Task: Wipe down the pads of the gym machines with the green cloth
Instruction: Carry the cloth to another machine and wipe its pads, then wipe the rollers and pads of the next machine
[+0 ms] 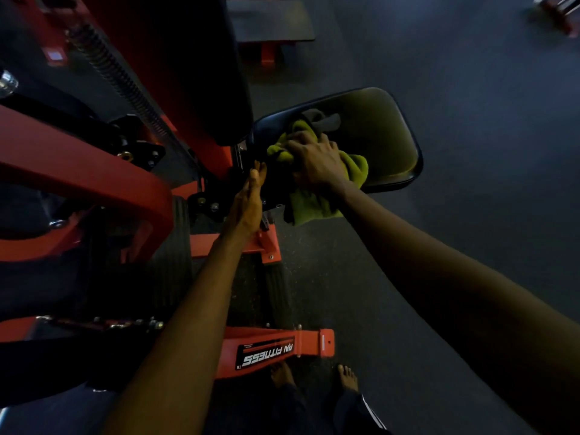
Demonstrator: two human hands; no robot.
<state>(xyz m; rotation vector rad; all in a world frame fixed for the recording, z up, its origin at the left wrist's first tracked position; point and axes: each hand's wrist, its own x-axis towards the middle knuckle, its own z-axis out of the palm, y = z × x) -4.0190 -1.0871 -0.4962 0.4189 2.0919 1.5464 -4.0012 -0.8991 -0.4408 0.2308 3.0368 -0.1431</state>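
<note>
I saw the right hand [317, 164] pressing the crumpled, fuzzy green cloth [356, 167], fingers curled into its folds, on the near end of the smooth, rounded black seat pad [383, 133]. The left hand [248, 202] was straight-fingered and held nothing, its fingertips beside the pad's edge, near the red steel frame [94, 171].

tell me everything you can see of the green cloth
The crumpled green cloth looks like soft, fuzzy towelling, yellow-green in the dim light. It is bunched up, not spread flat, on the near edge of the black padded seat of the red gym machine. One end sticks out past the fingers; a bigger fold hangs off the seat's edge below the wrist. The right hand grips it from above and presses it onto the pad.
</note>
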